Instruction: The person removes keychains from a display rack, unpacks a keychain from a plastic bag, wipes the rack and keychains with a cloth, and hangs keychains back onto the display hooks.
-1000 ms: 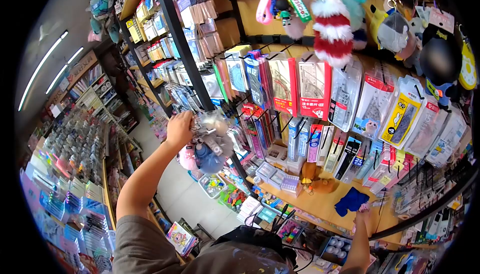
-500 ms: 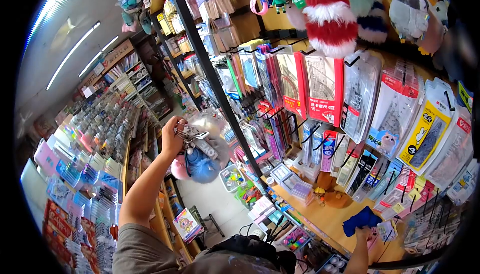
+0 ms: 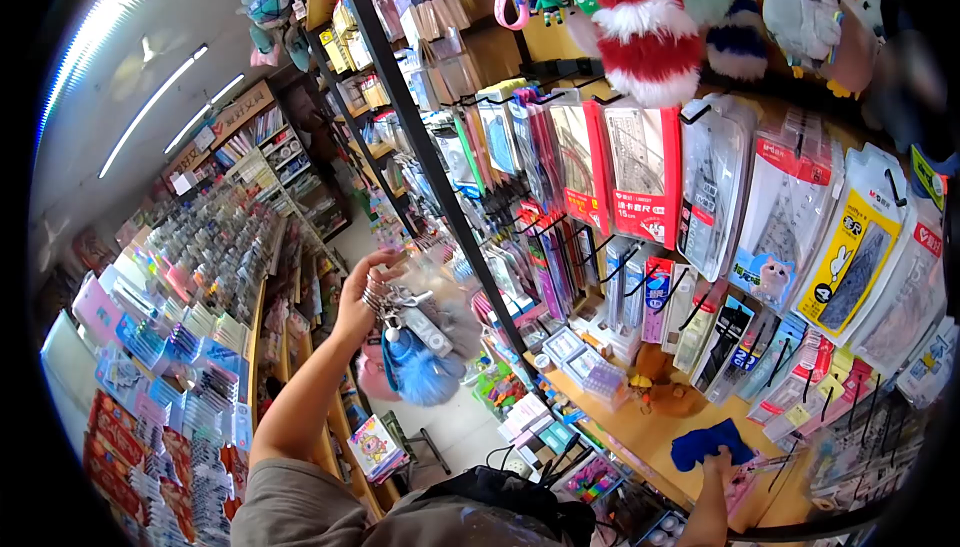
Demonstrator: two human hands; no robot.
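Several fluffy pom-pom keychains [image 3: 425, 372], blue, pink and pale grey, dangle by their metal rings from my left hand [image 3: 366, 292], whose fingers are closed round the rings. A small white tag or charm hangs among them. At lower right, my right hand [image 3: 716, 469] grips a dark blue cloth [image 3: 708, 444] and presses it on the wooden shelf [image 3: 655, 447]. Beside that hand lie a pinkish item and small packets, too partly covered to name. Brown and orange plush items [image 3: 665, 387] sit farther back on the same shelf.
Packaged ruler sets [image 3: 640, 167] hang on hooks above the shelf. A red-and-white fluffy pendant [image 3: 650, 27] and a penguin plush [image 3: 803, 9] hang higher up. A black metal post [image 3: 425, 147] stands between my arms. Racks of pens [image 3: 215, 247] fill the left side.
The keychains have swung right and slightly down with my left hand. My right hand has slid the blue cloth a little to the left across the shelf.
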